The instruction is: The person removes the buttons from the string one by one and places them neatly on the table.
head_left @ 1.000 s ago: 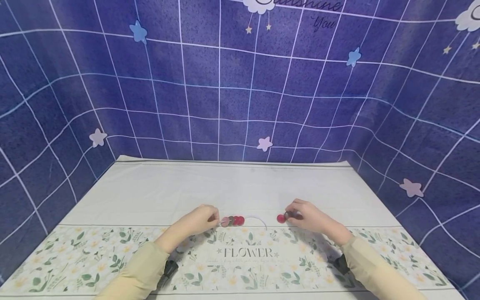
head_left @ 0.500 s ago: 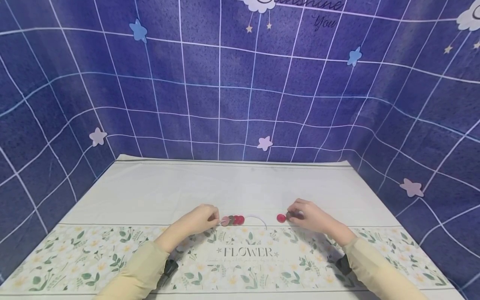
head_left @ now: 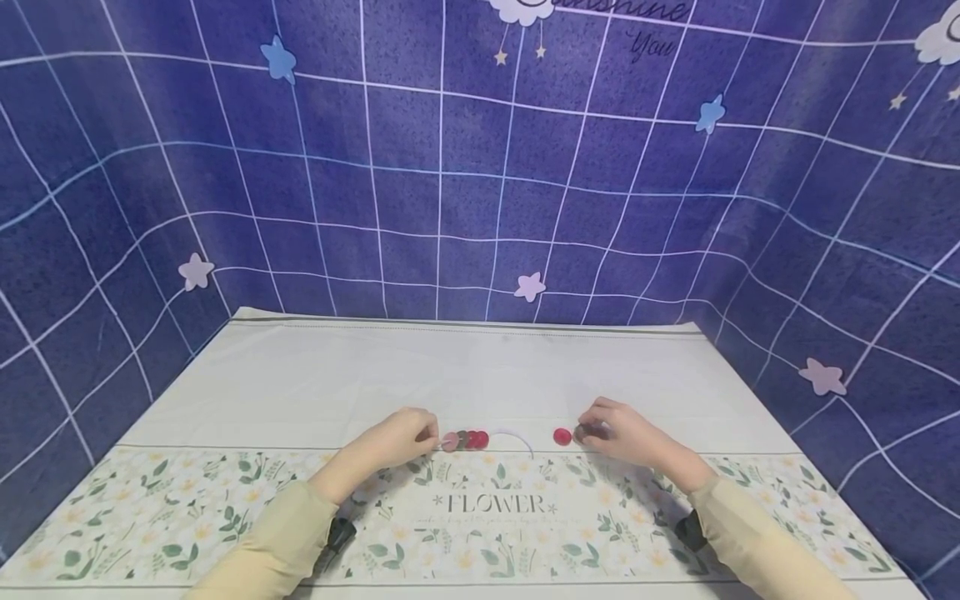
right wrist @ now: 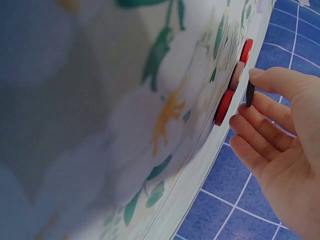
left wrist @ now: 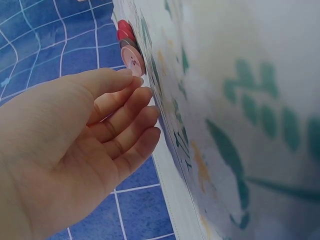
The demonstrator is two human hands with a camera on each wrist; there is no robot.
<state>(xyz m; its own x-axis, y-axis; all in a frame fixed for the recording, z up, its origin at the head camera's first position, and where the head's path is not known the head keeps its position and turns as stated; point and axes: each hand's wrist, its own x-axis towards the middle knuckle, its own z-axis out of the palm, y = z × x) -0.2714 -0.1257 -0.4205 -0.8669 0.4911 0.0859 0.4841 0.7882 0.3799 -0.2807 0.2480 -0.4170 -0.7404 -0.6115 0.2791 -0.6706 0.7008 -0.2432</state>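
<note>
A row of overlapping buttons lies on the table: a pink button (head_left: pixel 450 442) at its left end, a dark one (head_left: pixel 462 440), then red buttons (head_left: pixel 482 439). From the row's right side curves a thin white cord (head_left: pixel 513 434). My left hand (head_left: pixel 405 437) has thumb and forefinger pinched at the pink button's left edge, on what looks like the cord's other end; the fingertips partly hide it. In the right wrist view my right hand (right wrist: pixel 287 120) pinches a dark button (right wrist: pixel 250 94) between thumb and forefinger, tilted on edge. Beside it lie a red button (right wrist: pixel 246 50), a pink button (right wrist: pixel 237 75) and another red button (right wrist: pixel 223 108).
A white tablecloth (head_left: pixel 450 367) with a printed floral band (head_left: pixel 495 550) covers the table. Blue gridded fabric (head_left: pixel 420 208) with stars hangs at the back and on both sides.
My right hand has shifted slightly right with the dark button, widening the gap to the red button at its left. The left hand and the button row look unchanged.
</note>
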